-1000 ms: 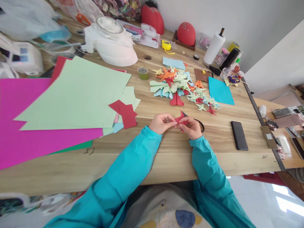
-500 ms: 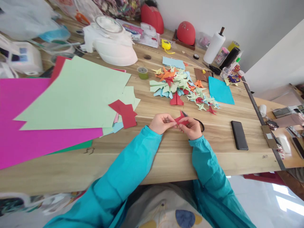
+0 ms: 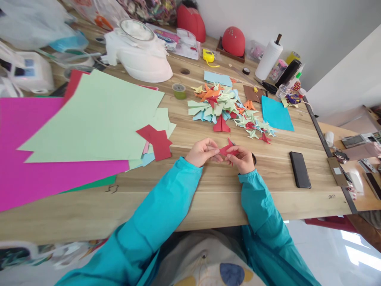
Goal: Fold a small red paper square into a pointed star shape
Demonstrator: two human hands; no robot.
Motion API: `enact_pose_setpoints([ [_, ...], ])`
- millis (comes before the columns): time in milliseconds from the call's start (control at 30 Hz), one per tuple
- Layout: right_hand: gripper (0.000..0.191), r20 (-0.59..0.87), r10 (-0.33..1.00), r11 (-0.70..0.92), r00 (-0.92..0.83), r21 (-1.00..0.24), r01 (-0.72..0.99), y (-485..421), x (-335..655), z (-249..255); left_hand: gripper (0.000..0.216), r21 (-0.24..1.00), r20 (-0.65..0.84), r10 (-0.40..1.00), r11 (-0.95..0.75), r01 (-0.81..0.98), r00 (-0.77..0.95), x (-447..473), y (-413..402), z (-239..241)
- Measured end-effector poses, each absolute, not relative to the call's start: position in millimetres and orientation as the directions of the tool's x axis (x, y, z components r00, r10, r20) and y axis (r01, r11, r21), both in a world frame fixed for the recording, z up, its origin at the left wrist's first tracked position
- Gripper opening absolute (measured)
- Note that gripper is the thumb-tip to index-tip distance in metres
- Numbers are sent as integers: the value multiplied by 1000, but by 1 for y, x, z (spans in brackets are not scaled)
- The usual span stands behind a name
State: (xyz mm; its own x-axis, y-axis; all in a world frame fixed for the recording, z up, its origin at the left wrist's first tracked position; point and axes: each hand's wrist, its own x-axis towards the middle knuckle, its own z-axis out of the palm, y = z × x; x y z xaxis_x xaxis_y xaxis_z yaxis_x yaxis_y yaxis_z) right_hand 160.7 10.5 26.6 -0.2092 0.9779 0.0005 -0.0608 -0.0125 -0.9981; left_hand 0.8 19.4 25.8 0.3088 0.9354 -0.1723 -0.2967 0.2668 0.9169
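Note:
A small folded red paper piece [image 3: 226, 149] with pointed ends is pinched between my two hands above the wooden table. My left hand [image 3: 203, 152] grips its left end, thumb and fingers together. On the other side, my right hand [image 3: 242, 160] pinches the right part with thumb and forefinger. A black-handled pair of scissors [image 3: 254, 158] lies behind my right hand, mostly hidden by it. Just beyond my hands spreads a pile of folded paper shapes [image 3: 223, 101] in pale green, red, orange and light blue. Flat red paper pieces [image 3: 160, 145] lie to the left of my left hand.
Large pale green sheets [image 3: 98, 123] cover a magenta sheet [image 3: 74, 180] on the left. A phone [image 3: 300, 169] lies to the right, below a blue paper square [image 3: 277, 113]. Along the back stand a tape measure [image 3: 208, 56], a red pincushion [image 3: 233, 41] and a white roll [image 3: 268, 60].
The red paper has turned a little in my hands, and its upper point stands more upright. My right hand has shifted slightly and now covers more of the scissors.

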Motion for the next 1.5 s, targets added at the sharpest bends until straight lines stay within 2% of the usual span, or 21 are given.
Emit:
enact_pose_setpoints([
  [200, 19, -4, 979, -23, -202, -996, -89, 11, 161, 27, 40, 877, -153, 929, 285, -386, 338, 1, 20, 27],
  [567, 17, 9, 950, -49, -314, -983, -175, 12, 161, 21, 41, 958, -62, 968, 126, -259, 243, 7, 20, 15],
  [833, 22, 13, 955, -25, -298, -992, -122, 11, 160, 24, 41, 964, -95, 971, 145, -223, 219, 6, 19, 18],
  [1100, 22, 1, 959, -16, -283, -998, -57, 8, 157, 27, 41, 955, -82, 952, 160, -251, 296, 7, 18, 16],
  [1500, 22, -27, 953, -68, -302, -990, -125, 10, 159, 25, 42, 902, -164, 937, 270, -337, 310, 6, 20, 19],
])
